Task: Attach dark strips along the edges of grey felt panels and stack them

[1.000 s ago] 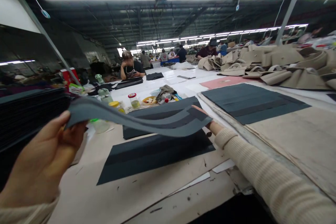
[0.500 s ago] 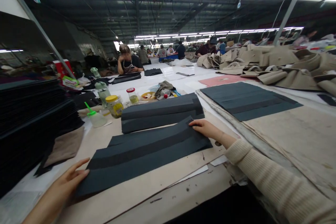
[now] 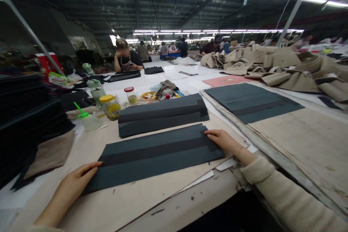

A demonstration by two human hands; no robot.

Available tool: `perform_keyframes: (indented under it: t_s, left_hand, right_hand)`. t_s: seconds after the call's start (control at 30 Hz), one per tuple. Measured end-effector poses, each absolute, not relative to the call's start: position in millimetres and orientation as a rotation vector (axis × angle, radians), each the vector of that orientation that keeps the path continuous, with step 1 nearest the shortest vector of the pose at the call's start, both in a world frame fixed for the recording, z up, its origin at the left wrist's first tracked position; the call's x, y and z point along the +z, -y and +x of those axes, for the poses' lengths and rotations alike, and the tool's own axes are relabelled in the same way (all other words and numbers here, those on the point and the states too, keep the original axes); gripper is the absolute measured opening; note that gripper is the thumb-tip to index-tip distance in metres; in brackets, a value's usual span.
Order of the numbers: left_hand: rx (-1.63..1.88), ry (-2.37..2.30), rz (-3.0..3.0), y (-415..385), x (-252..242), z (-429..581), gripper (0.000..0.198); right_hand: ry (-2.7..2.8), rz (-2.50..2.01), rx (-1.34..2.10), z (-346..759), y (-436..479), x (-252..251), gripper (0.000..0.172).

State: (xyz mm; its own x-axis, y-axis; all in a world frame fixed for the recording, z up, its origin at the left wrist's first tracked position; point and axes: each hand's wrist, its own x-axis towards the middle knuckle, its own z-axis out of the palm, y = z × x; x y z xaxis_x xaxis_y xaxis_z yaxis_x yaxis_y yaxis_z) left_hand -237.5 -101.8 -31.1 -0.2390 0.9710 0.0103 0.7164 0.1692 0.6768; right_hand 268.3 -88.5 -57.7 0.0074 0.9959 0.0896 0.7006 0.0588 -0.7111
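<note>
A long dark blue-green fabric panel [image 3: 160, 159] with a darker strip along its length lies flat on the beige board in front of me. At its left end, my left hand [image 3: 78, 177] pinches the edge, fingertips on top near the dark strip. My right hand [image 3: 221, 140] has the upper right corner between its fingers, which partly cover it. Just behind lies a stack of similar dark panels [image 3: 163, 116], a small gap away. To the right, another pile of dark blue-green panels [image 3: 252, 101] rests on a separate board.
A squeeze bottle with a green nozzle [image 3: 88, 120], a yellow-lidded jar [image 3: 110, 108] and a red-lidded jar [image 3: 131, 96] stand left of the stack. Tall dark piles [image 3: 29, 116] rise at the left. Beige pieces [image 3: 285, 61] heap up back right. A person [image 3: 127, 58] sits across the table.
The panel, earlier rippled with its right corner raised, now lies flat and squarer to the stack. My left hand has moved up its left edge and its fingers have drawn together. The view has shifted slightly.
</note>
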Motion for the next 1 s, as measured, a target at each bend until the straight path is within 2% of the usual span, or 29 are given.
perform_keyframes:
  t_s: [0.23,0.57,0.77,1.0]
  left_hand:
    - [0.869,-2.087,1.442,141.1,-17.4,-224.7,0.016]
    - [0.928,-2.093,1.380,135.4,-31.3,-232.7,0.019]
    - [0.880,-2.057,1.588,138.5,-45.3,-239.4,0.032]
    - [0.886,-2.076,1.634,141.5,-49.9,-236.9,0.038]
  right_hand:
    - [1.790,-1.702,0.576,271.8,80.3,-65.4,0.036]
    - [1.832,-1.808,0.507,269.2,78.2,-65.5,0.037]
    - [1.835,-1.792,0.463,275.1,81.2,-70.7,0.038]
    - [1.880,-1.815,0.480,280.1,78.6,-72.4,0.047]
